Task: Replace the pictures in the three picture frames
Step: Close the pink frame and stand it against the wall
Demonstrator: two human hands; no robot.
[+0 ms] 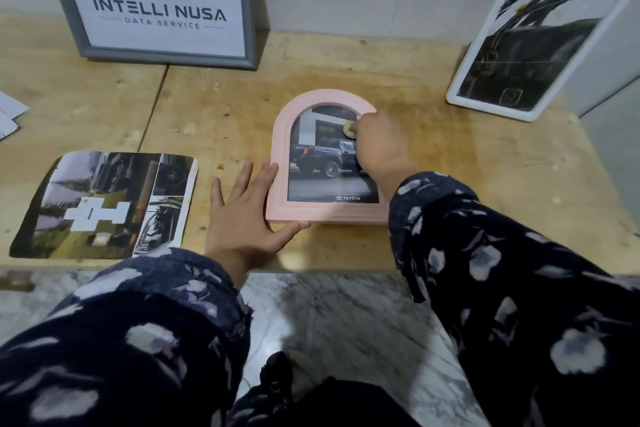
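- The right hand [375, 142] lies over the pink arched frame [280, 149] at its two o'clock side, hiding the rim there and the truck's front in the Toyota picture [318, 163].
- Its fingertips are blurred; whether they pinch the small pale thing [349, 131] I cannot tell.
- The grey frame [81, 42] at eleven o'clock is cut off by the top edge; its logo is only partly seen.
- White papers [8, 114] at nine o'clock run off the left edge.
- The white frame [485, 104] at two o'clock holds a dark picture, too murky to read.
- The loose print [104, 204] at eight o'clock is smeared.
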